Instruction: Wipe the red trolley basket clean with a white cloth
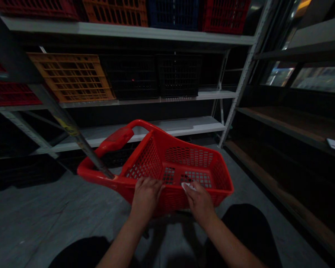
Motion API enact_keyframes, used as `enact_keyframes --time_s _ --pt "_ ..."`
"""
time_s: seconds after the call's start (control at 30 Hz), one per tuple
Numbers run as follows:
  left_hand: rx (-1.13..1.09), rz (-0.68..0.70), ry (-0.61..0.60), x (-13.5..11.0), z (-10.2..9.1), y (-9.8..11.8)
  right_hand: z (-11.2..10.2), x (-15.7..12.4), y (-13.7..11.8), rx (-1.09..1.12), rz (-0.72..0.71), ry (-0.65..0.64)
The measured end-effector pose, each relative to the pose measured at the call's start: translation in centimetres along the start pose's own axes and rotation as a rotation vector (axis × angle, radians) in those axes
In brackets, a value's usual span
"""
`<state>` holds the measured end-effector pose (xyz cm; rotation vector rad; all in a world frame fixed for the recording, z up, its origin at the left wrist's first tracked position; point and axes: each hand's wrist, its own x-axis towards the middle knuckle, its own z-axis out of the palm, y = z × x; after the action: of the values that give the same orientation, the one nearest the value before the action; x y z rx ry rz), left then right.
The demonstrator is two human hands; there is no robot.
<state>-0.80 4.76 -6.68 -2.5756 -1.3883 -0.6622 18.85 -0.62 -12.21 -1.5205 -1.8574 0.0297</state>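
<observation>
A red plastic shopping basket (167,160) with perforated walls sits on the floor in front of my knees, its red handle (115,139) raised at the left. My left hand (145,196) grips the basket's near rim, fingers curled over the edge. My right hand (199,201) rests on the same rim to the right, closed on a small white object (187,186), perhaps a cloth or wipe. The inside of the basket looks empty.
A grey metal pole (72,130) runs diagonally to the basket's left corner. Metal shelving (145,98) behind holds an orange crate (72,76), black crates (153,76) and red crates. Dark wooden shelves (296,126) line the right. The floor (44,219) is grey concrete.
</observation>
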Motion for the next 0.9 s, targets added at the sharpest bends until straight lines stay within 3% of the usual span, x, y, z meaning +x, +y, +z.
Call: enact_keyframes --time_s 0.1,0.33,0.43,0.67,0.9 --pt "0.001 0.003 0.000 -0.1 0.0 -0.4 -0.5 -0.4 0.7 0.012 -0.010 0.021" --pt "-0.003 0.005 -0.016 -0.1 -0.1 -1.0 -5.1 -4.5 6.6 -0.083 0.144 0.077" --pt "-0.005 0.006 -0.021 0.0 -0.1 -1.2 -4.8 -4.3 6.1 -0.118 0.161 0.090" --pt "-0.006 0.040 -0.017 0.1 -0.3 -2.1 -1.6 -1.4 1.9 -0.166 0.027 0.020" --pt "-0.004 0.067 -0.024 0.2 -0.4 -3.6 -4.6 -5.0 5.2 -0.170 0.083 0.047"
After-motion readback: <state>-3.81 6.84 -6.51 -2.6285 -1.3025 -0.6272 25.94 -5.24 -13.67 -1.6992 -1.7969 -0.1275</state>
